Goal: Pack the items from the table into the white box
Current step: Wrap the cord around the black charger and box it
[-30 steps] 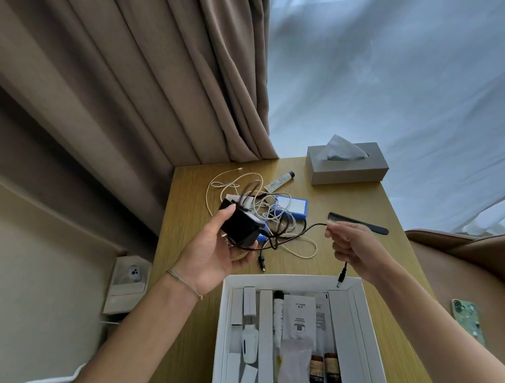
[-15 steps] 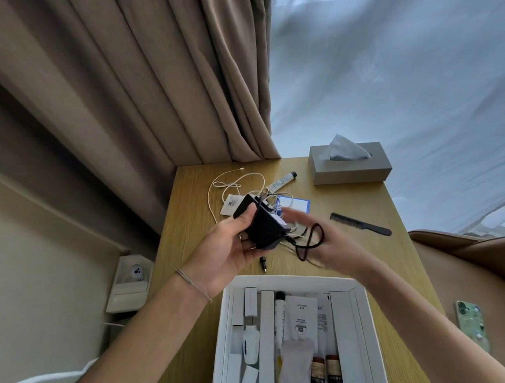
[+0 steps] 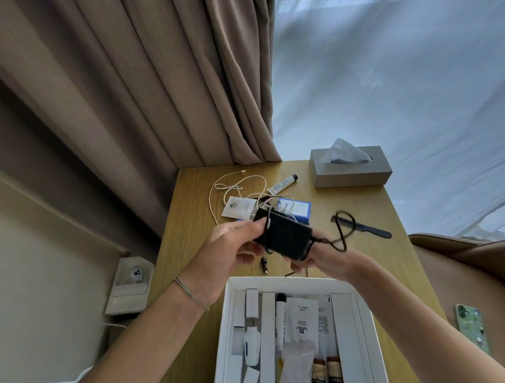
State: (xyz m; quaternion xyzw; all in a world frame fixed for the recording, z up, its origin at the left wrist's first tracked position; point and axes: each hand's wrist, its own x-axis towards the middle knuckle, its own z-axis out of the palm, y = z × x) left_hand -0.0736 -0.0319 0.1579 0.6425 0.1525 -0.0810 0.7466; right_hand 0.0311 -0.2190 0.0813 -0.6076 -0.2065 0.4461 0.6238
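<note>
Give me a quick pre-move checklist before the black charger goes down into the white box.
1. Left hand grips the black charger: ok.
2. Right hand supports the charger from below: ok.
3. Black cord fully wound: not ok, a loop hangs loose.
4. Cord plug off the table: cannot tell.
5. Free slot in the white box: cannot tell, compartments look full.
6. Charger clear of the white cable: cannot tell.
</note>
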